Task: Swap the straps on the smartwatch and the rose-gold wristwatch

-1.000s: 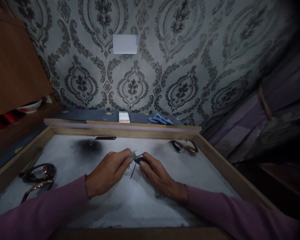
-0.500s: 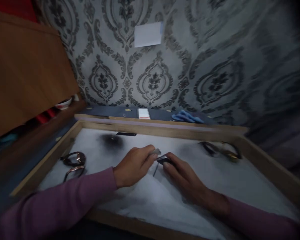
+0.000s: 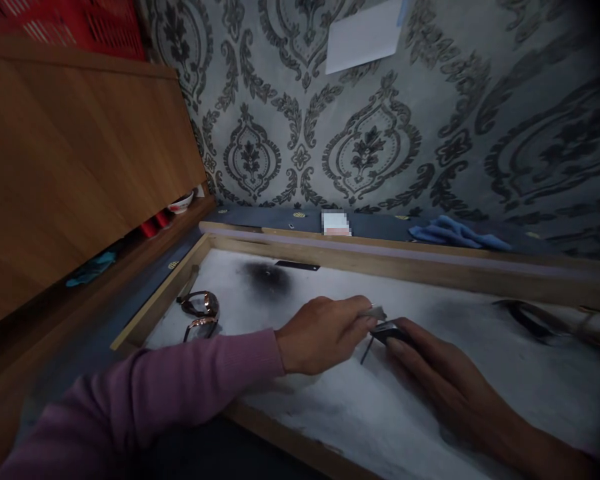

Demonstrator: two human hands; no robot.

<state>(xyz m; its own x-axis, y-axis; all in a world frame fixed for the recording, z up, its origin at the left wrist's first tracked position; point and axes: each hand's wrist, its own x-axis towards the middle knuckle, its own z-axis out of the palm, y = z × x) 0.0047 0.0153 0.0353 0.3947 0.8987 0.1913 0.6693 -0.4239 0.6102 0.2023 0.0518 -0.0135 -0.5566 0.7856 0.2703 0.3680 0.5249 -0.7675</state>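
My left hand (image 3: 325, 335) pinches a small grey piece (image 3: 376, 312) between thumb and fingers, above the white floor of a wooden-edged tray (image 3: 405, 257). Just to its right, my right hand (image 3: 430, 360) is closed on a small dark object (image 3: 387, 331), perhaps metal. A thin dark strip (image 3: 367, 350) slants down from between the two hands. The held things nearly touch; whether they meet is too small to tell.
Two watches (image 3: 203, 303) (image 3: 201, 323) lie at the tray's left, dark straps (image 3: 530, 323) at its right. A black flat strip (image 3: 298, 265) lies near the back edge beside a dark smudge. Behind stand a small box (image 3: 336, 223) and a blue cloth (image 3: 457, 233). A wooden cabinet (image 3: 85, 160) is left.
The view has turned, so the tray, wall and both hands appear farther right. Both hands keep hold of their small objects, close together as before.
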